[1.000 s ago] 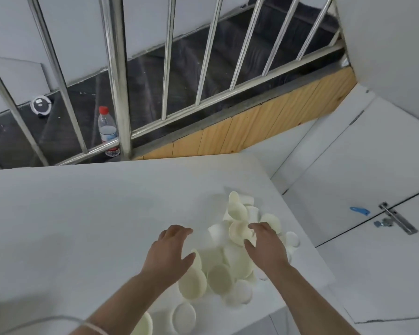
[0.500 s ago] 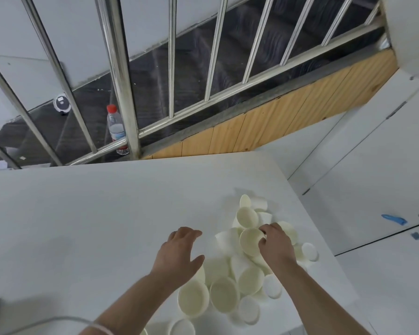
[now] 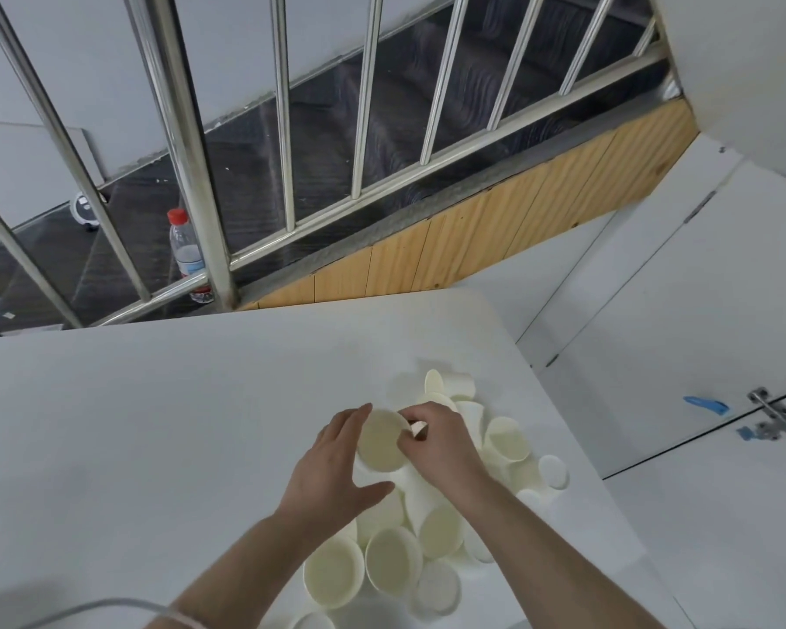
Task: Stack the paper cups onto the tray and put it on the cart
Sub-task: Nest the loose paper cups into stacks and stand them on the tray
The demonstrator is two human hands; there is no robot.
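Note:
Several white paper cups [image 3: 391,565] lie in a loose heap on the right part of a white table [image 3: 155,424]. One cup [image 3: 380,440] is raised above the heap, its mouth facing me. My right hand [image 3: 441,444] pinches its right rim with curled fingers. My left hand [image 3: 336,465] cradles its left side, fingers fairly straight along the rim and thumb under the cup. No tray or cart is in view.
Beyond the table's far edge runs a steel railing [image 3: 191,165] over a dark stairwell, with a plastic water bottle [image 3: 187,254] standing behind it. White cabinet doors with a metal latch [image 3: 777,419] are to the right. A thin cable [image 3: 78,610] crosses the near left.
My right hand has lifted one cup from the heap and brought it leftward. My left hand has come up and closed in against that cup's left side.

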